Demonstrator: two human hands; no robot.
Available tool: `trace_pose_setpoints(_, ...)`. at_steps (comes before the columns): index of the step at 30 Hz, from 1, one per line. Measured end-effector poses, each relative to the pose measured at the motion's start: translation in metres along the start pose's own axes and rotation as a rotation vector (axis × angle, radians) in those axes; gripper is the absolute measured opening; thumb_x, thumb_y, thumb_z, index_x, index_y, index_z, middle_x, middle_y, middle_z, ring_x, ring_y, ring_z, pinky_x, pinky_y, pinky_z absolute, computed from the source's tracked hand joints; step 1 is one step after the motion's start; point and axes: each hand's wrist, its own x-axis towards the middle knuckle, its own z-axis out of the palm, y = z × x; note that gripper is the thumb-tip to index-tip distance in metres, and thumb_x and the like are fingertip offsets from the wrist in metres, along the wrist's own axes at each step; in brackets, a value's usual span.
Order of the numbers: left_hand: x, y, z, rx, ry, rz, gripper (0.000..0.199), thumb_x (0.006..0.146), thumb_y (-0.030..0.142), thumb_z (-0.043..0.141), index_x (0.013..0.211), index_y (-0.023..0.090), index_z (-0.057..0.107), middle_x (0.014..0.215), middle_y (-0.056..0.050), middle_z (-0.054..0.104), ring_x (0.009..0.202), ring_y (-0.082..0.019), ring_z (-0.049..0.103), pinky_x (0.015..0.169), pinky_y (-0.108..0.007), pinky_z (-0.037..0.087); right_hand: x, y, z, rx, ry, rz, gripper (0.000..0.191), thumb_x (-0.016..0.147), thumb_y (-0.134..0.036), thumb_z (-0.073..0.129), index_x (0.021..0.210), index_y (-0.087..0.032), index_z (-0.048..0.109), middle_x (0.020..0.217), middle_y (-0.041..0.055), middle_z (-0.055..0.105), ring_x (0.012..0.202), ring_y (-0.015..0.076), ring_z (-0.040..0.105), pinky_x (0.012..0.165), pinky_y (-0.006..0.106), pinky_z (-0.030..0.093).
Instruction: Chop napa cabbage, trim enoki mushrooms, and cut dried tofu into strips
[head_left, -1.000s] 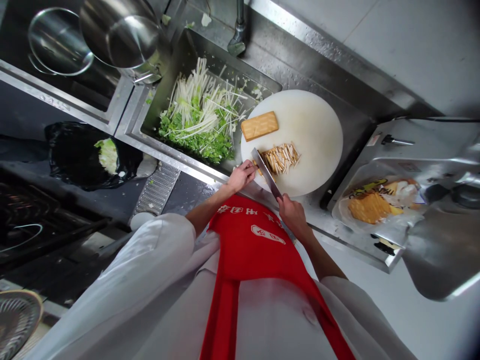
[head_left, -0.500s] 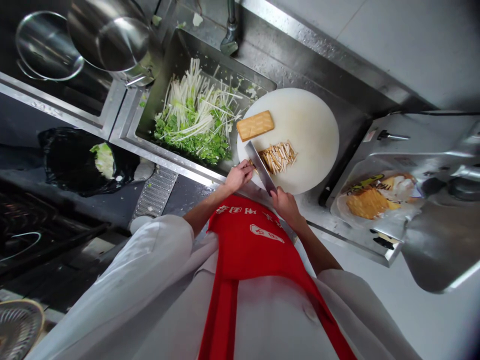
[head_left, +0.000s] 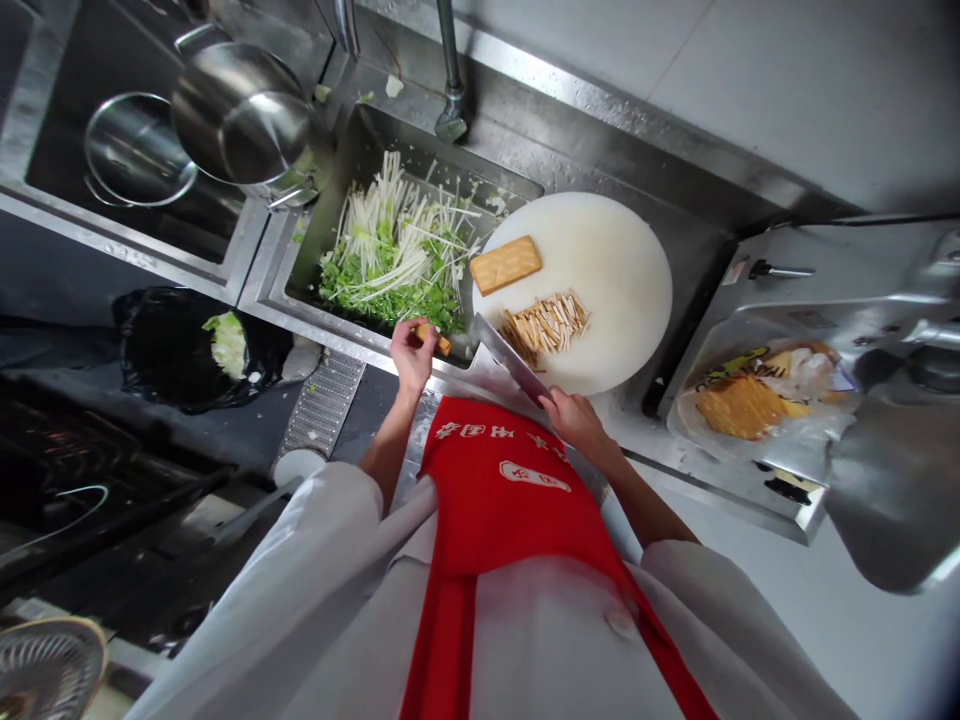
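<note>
My right hand [head_left: 570, 415] is closed round the handle of a cleaver [head_left: 511, 362], whose blade rests at the left front edge of the round white cutting board [head_left: 630, 250]. Beside the blade lies a pile of thin brown-edged strips of dried tofu [head_left: 551, 322]. A whole golden-brown block of dried tofu [head_left: 505, 264] sits further back on the board. My left hand [head_left: 412, 355] is off the board, over the sink's front rim, with its fingers pinched on a small orange-brown piece of dried tofu [head_left: 435, 339].
Left of the board, a sink [head_left: 300, 270] holds green leafy stalks [head_left: 397, 240] under a faucet [head_left: 451, 115]. A steel pot [head_left: 247, 120] stands further left, above a black-lined bin [head_left: 172, 350]. On the right is a plastic bag [head_left: 750, 395] with brown pieces.
My left hand has moved left, away from the blade and off the board, with a piece of dried tofu in its fingers. The cleaver has shifted slightly left. The view has moved a little.
</note>
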Motion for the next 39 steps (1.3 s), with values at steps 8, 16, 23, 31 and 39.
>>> trace_pose_setpoints(8, -0.03, 0.033, 0.083, 0.005, -0.42, 0.22, 0.025, 0.101, 0.04, 0.061, 0.116, 0.02, 0.066, 0.102, -0.007, 0.067, 0.08, -0.015, 0.063, 0.071, -0.029, 0.054, 0.001, 0.029, -0.003, 0.002, 0.111, 0.137, 0.04, 0.112, -0.04, 0.035, 0.118, -0.015, 0.066, 0.104, 0.0152, 0.077, 0.097, 0.026, 0.071, 0.078, 0.029, 0.039)
trace_pose_setpoints(16, -0.027, 0.018, 0.083, 0.188, -0.539, 0.451, 0.033, 0.093, 0.041, 0.074, 0.119, 0.023, 0.069, 0.135, -0.015, 0.061, 0.128, -0.03, 0.056, 0.109, -0.053, 0.048, -0.01, 0.006, -0.004, -0.024, 0.097, 0.161, 0.038, 0.112, -0.038, 0.035, 0.123, -0.016, 0.064, 0.101, 0.0161, 0.078, 0.095, 0.0277, 0.074, 0.079, 0.031, 0.043)
trace_pose_setpoints(23, -0.025, -0.001, 0.08, 0.173, -0.645, 0.556, 0.019, 0.101, 0.035, 0.061, 0.114, 0.028, 0.072, 0.121, -0.011, 0.063, 0.12, -0.026, 0.059, 0.106, -0.051, 0.052, -0.011, 0.001, 0.008, -0.051, 0.069, 0.108, 0.039, 0.112, -0.036, 0.031, 0.124, -0.016, 0.062, 0.097, 0.0154, 0.078, 0.093, 0.0267, 0.075, 0.078, 0.031, 0.045)
trace_pose_setpoints(31, -0.031, -0.003, 0.088, 0.168, -0.615, 0.569, 0.028, 0.094, 0.041, 0.072, 0.118, 0.027, 0.069, 0.136, -0.014, 0.056, 0.13, -0.028, 0.055, 0.112, -0.053, 0.051, -0.008, 0.026, -0.007, -0.028, 0.113, 0.146, 0.039, 0.111, -0.039, 0.036, 0.119, -0.016, 0.065, 0.101, 0.0158, 0.078, 0.094, 0.0277, 0.072, 0.075, 0.03, 0.04)
trace_pose_setpoints(39, -0.035, 0.059, 0.086, 0.095, -0.574, 0.809, 0.034, 0.101, 0.035, 0.06, 0.133, 0.024, 0.066, 0.142, -0.017, 0.062, 0.145, -0.034, 0.05, 0.116, -0.059, 0.044, -0.023, 0.036, -0.025, 0.071, 0.296, 0.173, 0.038, 0.11, -0.038, 0.036, 0.11, -0.016, 0.066, 0.089, 0.0132, 0.076, 0.081, 0.0246, 0.067, 0.069, 0.03, 0.033)
